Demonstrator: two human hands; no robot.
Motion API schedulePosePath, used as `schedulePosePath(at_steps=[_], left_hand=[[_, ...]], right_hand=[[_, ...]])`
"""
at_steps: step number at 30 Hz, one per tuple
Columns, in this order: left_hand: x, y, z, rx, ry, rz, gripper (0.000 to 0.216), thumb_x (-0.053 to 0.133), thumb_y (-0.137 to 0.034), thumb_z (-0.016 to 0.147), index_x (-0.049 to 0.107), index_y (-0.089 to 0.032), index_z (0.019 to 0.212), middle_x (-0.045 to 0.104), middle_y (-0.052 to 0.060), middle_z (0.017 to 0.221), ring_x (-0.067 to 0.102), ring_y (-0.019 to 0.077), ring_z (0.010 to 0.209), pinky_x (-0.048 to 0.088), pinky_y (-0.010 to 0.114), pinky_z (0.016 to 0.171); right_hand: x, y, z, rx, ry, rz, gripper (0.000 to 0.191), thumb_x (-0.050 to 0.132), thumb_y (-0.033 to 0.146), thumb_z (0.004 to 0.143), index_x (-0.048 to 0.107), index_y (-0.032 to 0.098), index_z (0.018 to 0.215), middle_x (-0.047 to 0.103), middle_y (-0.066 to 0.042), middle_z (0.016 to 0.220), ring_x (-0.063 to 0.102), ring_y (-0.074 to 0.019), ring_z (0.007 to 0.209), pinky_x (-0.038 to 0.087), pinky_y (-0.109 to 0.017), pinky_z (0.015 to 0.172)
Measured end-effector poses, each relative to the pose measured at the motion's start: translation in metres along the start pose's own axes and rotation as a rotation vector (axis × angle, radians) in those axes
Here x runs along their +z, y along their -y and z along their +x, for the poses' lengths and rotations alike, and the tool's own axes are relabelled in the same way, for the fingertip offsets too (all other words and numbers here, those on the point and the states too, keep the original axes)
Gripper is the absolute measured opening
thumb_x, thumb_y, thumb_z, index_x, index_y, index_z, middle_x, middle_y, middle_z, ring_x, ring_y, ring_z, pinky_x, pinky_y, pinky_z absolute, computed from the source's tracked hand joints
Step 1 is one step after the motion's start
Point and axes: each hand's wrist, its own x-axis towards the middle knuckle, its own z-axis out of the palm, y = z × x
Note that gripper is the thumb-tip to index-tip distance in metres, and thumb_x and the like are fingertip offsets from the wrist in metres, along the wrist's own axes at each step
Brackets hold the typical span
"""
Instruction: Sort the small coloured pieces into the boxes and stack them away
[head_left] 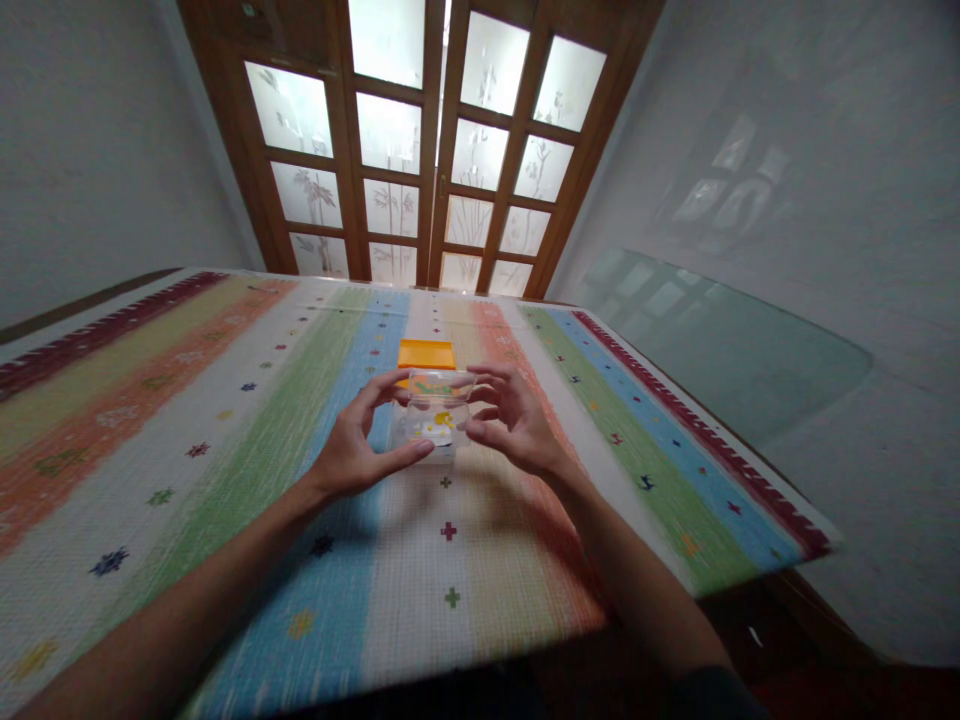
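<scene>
A small clear plastic box [431,424] with its hinged lid [436,388] raised is between my hands, above the striped cloth. Small yellow and white pieces show inside it, too small to name. My left hand [367,432] grips the box's left side, its thumb across the front and its fingers at the back by the lid. From the right, my right hand [517,418] has bent fingers at the lid's edge and a thumb on the box's side. Just behind the box lies an orange tray-like container [426,354] on the cloth.
A striped tablecloth [247,480] in several colours covers the table, whose near edge runs below my forearms. White walls [840,220] stand to both sides. At the far end are wooden doors [429,150] with frosted panes. A pale glass-like panel [720,330] leans at the right wall.
</scene>
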Motion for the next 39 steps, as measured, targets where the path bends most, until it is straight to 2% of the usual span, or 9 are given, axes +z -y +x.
schedulePosePath(at_steps=[2, 4, 9, 14, 27, 32, 35, 39], left_hand=[[-0.001, 0.002, 0.000, 0.008, -0.004, 0.024, 0.056, 0.081, -0.044, 0.075, 0.061, -0.022, 0.122, 0.066, 0.008, 0.109, 0.062, 0.0276, 0.107, 0.046, 0.044, 0.099], [-0.001, 0.003, 0.000, 0.006, 0.004, 0.024, 0.048, 0.080, -0.045, 0.077, 0.065, -0.021, 0.116, 0.067, 0.008, 0.106, 0.062, 0.0268, 0.103, 0.047, 0.043, 0.095], [0.000, 0.001, 0.001, -0.013, 0.005, -0.003, 0.044, 0.080, -0.044, 0.078, 0.068, -0.023, 0.114, 0.069, 0.006, 0.101, 0.062, 0.0243, 0.094, 0.048, 0.039, 0.086], [0.001, 0.004, 0.001, 0.007, -0.012, 0.002, 0.040, 0.080, -0.044, 0.077, 0.070, -0.023, 0.110, 0.068, 0.005, 0.095, 0.060, 0.0226, 0.090, 0.048, 0.037, 0.084], [0.000, 0.005, 0.002, 0.004, -0.012, 0.027, 0.041, 0.081, -0.046, 0.077, 0.072, -0.023, 0.110, 0.068, 0.005, 0.094, 0.060, 0.0215, 0.088, 0.047, 0.035, 0.081], [-0.004, 0.008, 0.005, -0.002, -0.034, 0.114, 0.046, 0.079, -0.048, 0.078, 0.070, -0.023, 0.116, 0.068, 0.005, 0.096, 0.060, 0.0206, 0.086, 0.048, 0.034, 0.080], [-0.007, 0.012, 0.006, -0.020, -0.021, 0.178, 0.049, 0.079, -0.049, 0.078, 0.068, -0.024, 0.119, 0.069, 0.005, 0.100, 0.061, 0.0207, 0.087, 0.049, 0.033, 0.078], [-0.008, 0.019, 0.006, -0.016, 0.020, 0.225, 0.049, 0.076, -0.046, 0.080, 0.064, -0.025, 0.122, 0.070, 0.005, 0.110, 0.064, 0.0227, 0.097, 0.051, 0.036, 0.085]], right_hand=[[-0.001, 0.002, -0.003, -0.075, 0.065, -0.109, 0.075, 0.085, 0.054, 0.071, 0.047, 0.032, 0.131, 0.061, -0.007, 0.125, 0.067, -0.0236, 0.108, 0.062, -0.034, 0.073], [0.000, 0.003, -0.006, -0.150, 0.086, -0.225, 0.079, 0.088, 0.052, 0.067, 0.046, 0.032, 0.131, 0.059, -0.008, 0.128, 0.063, -0.0252, 0.114, 0.062, -0.035, 0.076], [0.005, 0.001, -0.006, -0.303, 0.080, -0.413, 0.039, 0.069, 0.035, 0.092, 0.055, 0.032, 0.128, 0.060, -0.007, 0.120, 0.061, -0.0226, 0.111, 0.062, -0.037, 0.080], [0.007, -0.001, -0.006, -0.378, 0.114, -0.481, 0.037, 0.062, 0.030, 0.097, 0.057, 0.035, 0.134, 0.057, -0.006, 0.121, 0.061, -0.0216, 0.108, 0.057, -0.043, 0.092], [0.010, -0.004, -0.007, -0.393, 0.074, -0.477, 0.031, 0.061, 0.030, 0.098, 0.061, 0.033, 0.129, 0.057, -0.007, 0.118, 0.061, -0.0211, 0.108, 0.056, -0.042, 0.092], [0.009, -0.005, -0.005, -0.302, 0.030, -0.459, 0.046, 0.068, 0.035, 0.092, 0.054, 0.030, 0.135, 0.058, -0.009, 0.129, 0.057, -0.0247, 0.122, 0.053, -0.046, 0.100], [0.008, -0.013, -0.003, -0.235, -0.007, -0.429, 0.046, 0.068, 0.034, 0.092, 0.052, 0.028, 0.135, 0.063, -0.009, 0.125, 0.062, -0.0233, 0.114, 0.055, -0.043, 0.095], [0.008, -0.025, -0.002, -0.189, -0.005, -0.425, 0.047, 0.072, 0.034, 0.089, 0.054, 0.026, 0.132, 0.066, -0.010, 0.123, 0.064, -0.0238, 0.112, 0.053, -0.043, 0.096]])
